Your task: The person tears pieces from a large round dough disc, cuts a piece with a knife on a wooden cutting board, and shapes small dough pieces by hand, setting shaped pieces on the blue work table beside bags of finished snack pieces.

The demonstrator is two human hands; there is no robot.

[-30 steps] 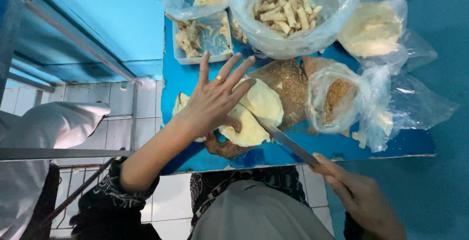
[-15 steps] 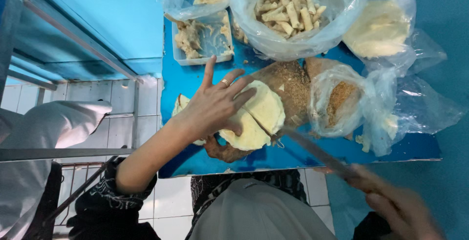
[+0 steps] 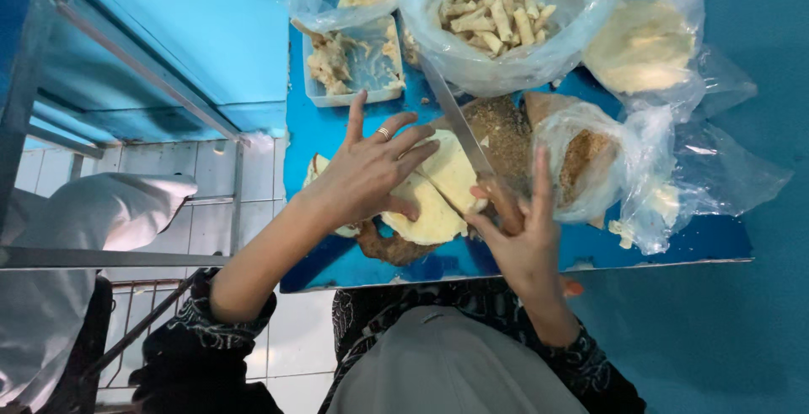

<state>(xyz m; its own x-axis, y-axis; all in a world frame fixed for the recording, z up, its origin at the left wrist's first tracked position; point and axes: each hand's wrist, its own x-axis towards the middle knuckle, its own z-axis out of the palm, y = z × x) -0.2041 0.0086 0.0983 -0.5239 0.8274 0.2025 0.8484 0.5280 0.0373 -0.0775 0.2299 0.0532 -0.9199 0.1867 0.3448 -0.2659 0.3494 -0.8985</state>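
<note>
The left hand [image 3: 366,174], fingers spread flat, presses the pale yellow round dough sheets [image 3: 438,199] beneath them. The right hand [image 3: 518,233], fingers pinched on its handle, holds a long steel knife [image 3: 455,119] whose blade crosses the sheets just beyond the left fingertips.

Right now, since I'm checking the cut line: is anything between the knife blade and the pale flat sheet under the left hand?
Nothing visible. The knife, held by the right hand, lies directly on the pale sheet. The left hand presses the sheet just left of the blade, its fingertips close to the blade.
</note>
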